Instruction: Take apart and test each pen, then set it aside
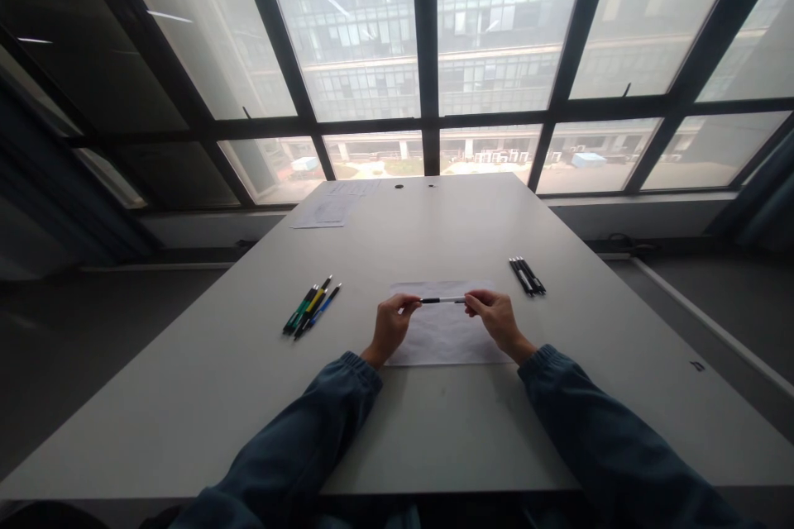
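Both hands meet over a sheet of white paper (443, 339) lying near the close edge of the grey table (434, 446). The left hand (390, 324) and the right hand (493, 316) each pinch one end of a slim pen (442, 300), fingers curled closed around it, holding it level and crosswise just above the paper (its barrel looks pale with dark ends). To the left lies a loose bunch of coloured pens (311, 309), well apart from the hands; to the right, a tidy bunch of dark pens (527, 275). Further off, near the window, more sheets of paper (328, 211) rest on the table.
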The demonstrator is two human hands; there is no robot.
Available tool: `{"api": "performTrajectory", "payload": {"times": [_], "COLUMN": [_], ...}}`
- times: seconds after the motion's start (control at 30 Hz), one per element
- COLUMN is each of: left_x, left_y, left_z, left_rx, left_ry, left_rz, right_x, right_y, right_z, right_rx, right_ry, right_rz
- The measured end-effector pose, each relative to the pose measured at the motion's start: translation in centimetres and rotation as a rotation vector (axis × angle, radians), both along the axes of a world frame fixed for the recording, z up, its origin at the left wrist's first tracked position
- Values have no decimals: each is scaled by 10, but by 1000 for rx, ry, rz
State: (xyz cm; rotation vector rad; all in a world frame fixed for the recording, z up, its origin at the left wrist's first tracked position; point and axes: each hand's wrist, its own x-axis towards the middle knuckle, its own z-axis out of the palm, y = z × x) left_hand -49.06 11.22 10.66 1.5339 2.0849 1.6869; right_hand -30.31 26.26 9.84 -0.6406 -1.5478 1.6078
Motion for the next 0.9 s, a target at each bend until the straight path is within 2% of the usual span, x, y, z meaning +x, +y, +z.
{"api": "performTrajectory", "payload": {"times": [0.2, 0.37, 0.7, 0.9], "left_x": [1, -1, 1, -1], "left_y": [1, 4, 1, 2], "left_z": [4, 1, 5, 1], "left_rx": [-11, -10, -5, -15], "left_ry": [4, -59, -3, -3], "left_rz": [-21, -55, -20, -14], "right_x": [0, -1, 2, 2], "right_y": [0, 1, 0, 0], "right_z": [2, 1, 2, 3], "right_rx": [-20, -56, -32, -20], "right_ry": [-3, -6, -10, -2], "right_rz": [-17, -43, -10, 5]}}
